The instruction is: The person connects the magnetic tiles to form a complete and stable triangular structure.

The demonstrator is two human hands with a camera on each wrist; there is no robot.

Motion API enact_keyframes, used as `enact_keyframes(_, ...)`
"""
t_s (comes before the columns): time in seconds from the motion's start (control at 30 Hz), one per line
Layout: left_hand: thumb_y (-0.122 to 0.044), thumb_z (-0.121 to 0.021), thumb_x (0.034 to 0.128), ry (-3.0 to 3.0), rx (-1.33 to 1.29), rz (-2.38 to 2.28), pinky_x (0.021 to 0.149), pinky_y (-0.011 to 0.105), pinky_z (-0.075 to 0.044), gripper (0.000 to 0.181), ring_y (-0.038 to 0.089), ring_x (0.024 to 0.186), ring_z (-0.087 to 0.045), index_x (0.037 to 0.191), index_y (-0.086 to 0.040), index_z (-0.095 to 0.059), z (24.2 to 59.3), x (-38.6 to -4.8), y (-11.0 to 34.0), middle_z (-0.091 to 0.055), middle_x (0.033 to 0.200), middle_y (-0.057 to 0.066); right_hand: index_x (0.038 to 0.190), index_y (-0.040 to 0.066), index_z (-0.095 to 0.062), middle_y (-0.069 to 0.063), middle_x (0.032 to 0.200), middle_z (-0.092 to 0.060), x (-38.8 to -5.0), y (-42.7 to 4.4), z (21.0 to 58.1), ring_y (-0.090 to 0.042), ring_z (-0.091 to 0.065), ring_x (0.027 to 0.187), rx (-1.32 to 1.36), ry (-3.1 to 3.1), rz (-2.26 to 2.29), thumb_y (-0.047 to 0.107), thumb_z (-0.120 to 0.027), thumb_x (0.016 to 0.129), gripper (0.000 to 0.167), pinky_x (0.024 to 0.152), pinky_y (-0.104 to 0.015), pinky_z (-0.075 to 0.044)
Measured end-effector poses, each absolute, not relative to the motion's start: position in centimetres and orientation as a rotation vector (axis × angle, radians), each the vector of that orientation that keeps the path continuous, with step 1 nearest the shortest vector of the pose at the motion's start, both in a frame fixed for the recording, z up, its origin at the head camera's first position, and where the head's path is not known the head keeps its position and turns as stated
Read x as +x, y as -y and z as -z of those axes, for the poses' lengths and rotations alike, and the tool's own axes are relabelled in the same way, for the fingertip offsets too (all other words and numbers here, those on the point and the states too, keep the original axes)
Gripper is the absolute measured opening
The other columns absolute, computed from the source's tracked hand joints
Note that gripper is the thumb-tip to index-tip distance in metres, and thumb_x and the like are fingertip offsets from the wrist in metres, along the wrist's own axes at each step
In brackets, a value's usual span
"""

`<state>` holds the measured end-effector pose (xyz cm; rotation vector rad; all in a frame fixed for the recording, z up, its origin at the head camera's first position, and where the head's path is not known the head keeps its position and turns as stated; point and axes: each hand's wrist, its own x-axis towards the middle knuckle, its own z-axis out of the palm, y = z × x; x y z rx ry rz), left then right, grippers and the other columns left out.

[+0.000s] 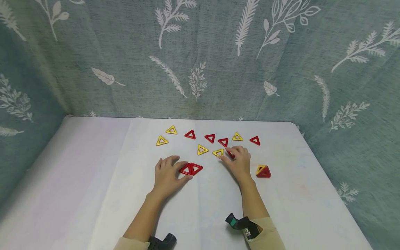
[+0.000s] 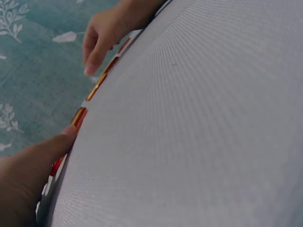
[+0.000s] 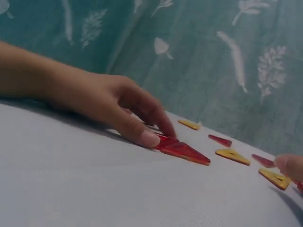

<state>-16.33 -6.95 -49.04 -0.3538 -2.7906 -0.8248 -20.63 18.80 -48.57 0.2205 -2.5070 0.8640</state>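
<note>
Sleeves nearest, with triangles crowding the right hand

Two pale sleeves (image 1: 270,236) and black wrist cameras (image 1: 238,223) lie at the near side of the white table (image 1: 78,194). The left hand (image 1: 168,175) pinches a joined red pair (image 1: 191,169) by its left part, flat near the middle. The right hand (image 1: 239,162), well apart on the right, bends thumb and finger about a red triangle (image 1: 231,155); whether they grip it, I cannot tell.

Crowding looks the likeliest trouble. A yellow triangle (image 1: 218,150) sits right by the right thumb and a second red triangle (image 1: 223,140) just beyond, so a hasty pick-up could drag either along. The red pair might fold or part at its seam if pulled only from the left. A small red-and-yellow pyramid (image 1: 264,172) stands just right of the right wrist, where a sideways swing could topple it.

At the far side, another yellow triangle (image 1: 171,133) has only a narrow strip before the far edge (image 1: 181,119), with the leaf-patterned curtain (image 1: 131,76) behind; a push that way would soon run out of table. The widest room for moving is left of the left hand.
</note>
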Motion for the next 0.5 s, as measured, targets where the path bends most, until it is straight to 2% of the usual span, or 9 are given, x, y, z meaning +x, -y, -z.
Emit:
enact_keyframes(0.27, -0.043, -0.075, 0.0732, 2.782, -0.318, 0.840, 0.109, 0.064, -0.008, 0.052, 0.032, 0.127, -0.039, 0.116, -0.016, -0.066, 48.73, -16.17, 6.38, -0.051, 0.128, 0.011, 0.126, 0.018, -0.062, -0.013, 0.117, -0.050, -20.72, -18.69, 48.43, -0.030, -0.036, 0.098, 0.189, 2.767, -0.731, 0.050, -0.074, 0.075, 0.061, 0.084, -0.045, -0.030)
enact_keyframes(0.5, -0.038, -0.076, 0.0741, 2.771, -0.315, 0.866, 0.111, 0.059, -0.011, 0.047, 0.030, 0.126, -0.041, 0.115, -0.016, -0.066, 49.03, -16.27, 6.43, -0.051, 0.129, 0.010, 0.124, 0.020, -0.063, -0.012, 0.119, -0.048, -20.42, -18.48, 48.37, -0.029, -0.034, 0.106, 0.137, 2.805, -0.769, 0.044, -0.071, 0.080, 0.051, 0.085, -0.047, -0.034)
